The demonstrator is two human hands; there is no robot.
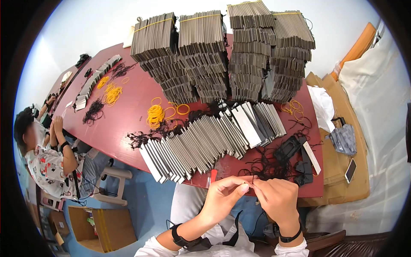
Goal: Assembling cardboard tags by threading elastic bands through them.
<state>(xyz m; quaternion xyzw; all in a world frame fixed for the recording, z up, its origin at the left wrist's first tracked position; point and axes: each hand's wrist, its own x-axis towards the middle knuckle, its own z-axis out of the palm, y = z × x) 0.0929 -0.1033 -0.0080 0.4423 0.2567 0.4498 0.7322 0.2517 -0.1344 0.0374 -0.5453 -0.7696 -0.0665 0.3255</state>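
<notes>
Hands (277, 199) pinch a thin black cord (252, 178) near plain-faced white strips (246, 127).

Beyond the left grip (223, 196) and right grip (277, 198), a dark red desk (137, 94) bears four stacks of grey slabs (205, 55), farthest off. A slanting row of paler slabs (199, 145) lies nearer, ahead and left, yellow bands (155, 115) behind it. A black cord tangle (267, 166) lies just ahead of the right grip, black pieces (304, 165) to its right.

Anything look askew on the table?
Yes: towards the right end of the row of grey pieces, one white piece shows its broad face, unlike its mostly edge-on neighbours. Black cords lie tangled nearby.
</notes>
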